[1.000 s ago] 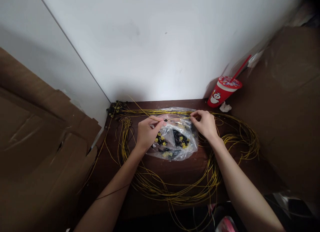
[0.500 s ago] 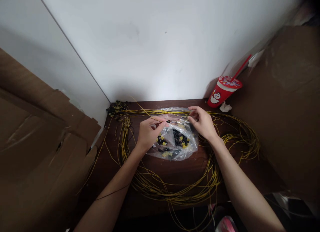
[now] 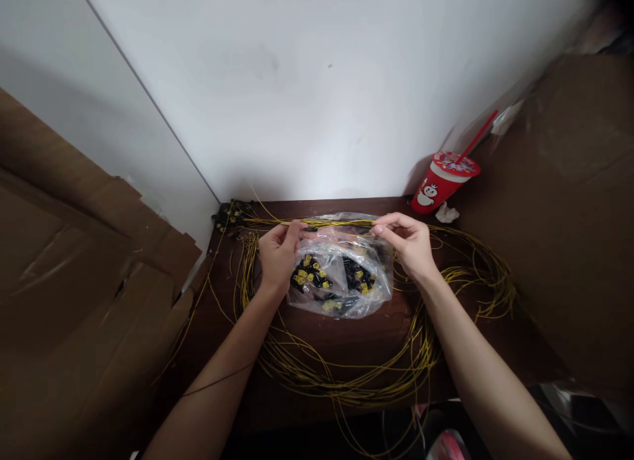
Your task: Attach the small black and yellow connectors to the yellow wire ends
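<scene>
We pinch the yellow wire (image 3: 341, 222) taut, running nine to three o'clock, between left hand (image 3: 277, 254) and right hand (image 3: 410, 243).

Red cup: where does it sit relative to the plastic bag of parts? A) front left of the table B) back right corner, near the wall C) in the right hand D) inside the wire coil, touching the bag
B: the red cup with its straw stands at the table's back right corner by the wall, apart from the plastic bag, which lies mid-table between the left hand and the right hand.
</scene>
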A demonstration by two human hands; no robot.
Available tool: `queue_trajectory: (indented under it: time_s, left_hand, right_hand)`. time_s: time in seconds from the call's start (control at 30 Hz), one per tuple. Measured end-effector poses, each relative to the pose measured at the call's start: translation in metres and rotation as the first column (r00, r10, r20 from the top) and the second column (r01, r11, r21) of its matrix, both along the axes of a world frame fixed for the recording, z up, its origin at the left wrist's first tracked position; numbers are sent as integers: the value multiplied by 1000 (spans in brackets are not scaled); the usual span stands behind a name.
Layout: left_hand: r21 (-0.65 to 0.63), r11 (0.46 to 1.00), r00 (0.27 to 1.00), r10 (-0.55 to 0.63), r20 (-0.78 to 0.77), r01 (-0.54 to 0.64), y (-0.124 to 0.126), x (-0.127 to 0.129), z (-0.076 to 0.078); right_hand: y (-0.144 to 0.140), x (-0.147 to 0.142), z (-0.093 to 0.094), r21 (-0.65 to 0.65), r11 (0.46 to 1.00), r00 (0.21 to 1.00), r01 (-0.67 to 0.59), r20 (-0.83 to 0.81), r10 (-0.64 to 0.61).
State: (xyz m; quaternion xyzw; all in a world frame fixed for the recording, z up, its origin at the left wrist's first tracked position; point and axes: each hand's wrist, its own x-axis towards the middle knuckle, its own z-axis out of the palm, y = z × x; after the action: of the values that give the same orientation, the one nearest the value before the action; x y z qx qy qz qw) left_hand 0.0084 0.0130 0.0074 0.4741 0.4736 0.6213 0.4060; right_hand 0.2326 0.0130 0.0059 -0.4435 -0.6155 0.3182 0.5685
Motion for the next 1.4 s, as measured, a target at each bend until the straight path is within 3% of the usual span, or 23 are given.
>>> queue_trajectory:
  time_s: [0.13,0.27,0.33,0.4,0.5,0.6,0.73,0.87,1.07,1.17,1.23,1.33,1.4]
  left_hand:
    - [-10,999,993,39,111,-38,2,-3,4]
    - [-28,997,980,70,188,-66,2,-5,7]
    - [-23,997,982,72,173,-69,2,-5,6]
    - [5,997,993,72,94,-73,2,-4,5]
    - [69,995,994,71,-84,-65,-2,0,4]
    - [124,992,972,54,-231,-26,-7,5,4]
    - [154,988,934,33,-355,23,-11,8,1]
    - [159,987,889,43,-456,33,-11,7,-4]
    - [174,984,823,124,-554,-31,-8,3,-8]
    - [186,982,802,134,-582,-29,-9,4,-8]
    - [189,982,814,87,-574,29,-10,6,-7]
    - [201,966,852,-35,-522,162,-12,9,-5]
    - [217,949,871,-100,-481,228,-13,11,-3]
  right_hand:
    - [3,4,-1,-2,998,992,57,-116,-57]
    - [4,4,-1,-58,998,993,-19,-116,12]
    - [4,4,-2,-60,998,998,6,-59,-9]
    - [5,4,-2,-10,996,992,93,84,-92]
    - [3,3,0,182,954,914,240,289,-285]
    - [-3,-3,3,336,885,876,322,249,-413]
    - [-15,-13,7,454,844,864,288,256,-432]
    - [-23,-17,9,486,825,800,288,351,-487]
    - [-23,-16,12,491,760,791,426,206,-576]
    - [-22,-18,10,518,776,822,359,218,-526]
    - [-22,-22,7,511,832,834,218,345,-430]
    - [-21,-31,1,421,905,774,-65,594,-221]
    - [-20,-36,-3,371,917,730,-144,666,-155]
